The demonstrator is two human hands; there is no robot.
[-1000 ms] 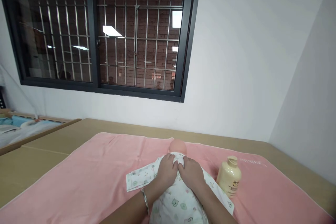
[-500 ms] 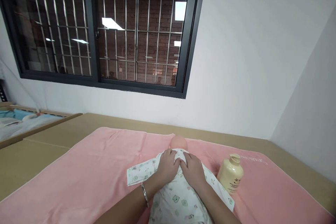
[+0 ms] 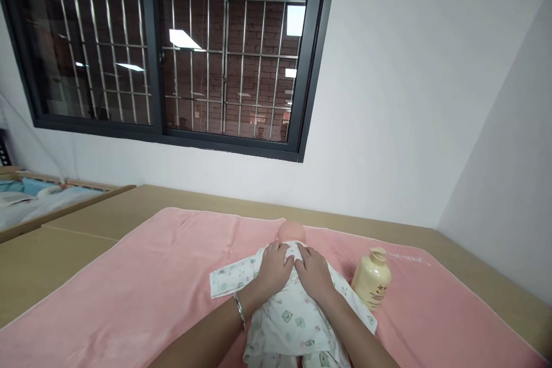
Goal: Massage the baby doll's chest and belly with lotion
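Both hands lie flat, fingers spread, on the chest of a baby doll (image 3: 291,232) that lies on its back on a pink towel (image 3: 142,293). The left hand (image 3: 275,269) presses the left flap of the doll's printed white shirt (image 3: 288,322); the right hand (image 3: 314,272) presses the right flap, and the two hands touch at the thumbs just below the doll's neck. Neither hand pinches anything; the palms rest on the cloth. A silver bracelet (image 3: 238,310) circles the left wrist. One sleeve of the shirt sticks out toward 9 o'clock from the hands, flat on the towel. The doll's bare head shows at 12 o'clock from the hands. A cream lotion bottle (image 3: 372,278) stands upright on the towel at 3 o'clock, near the doll but apart from it. The towel covers a tan table (image 3: 107,219). A barred window (image 3: 172,52) fills the wall behind.
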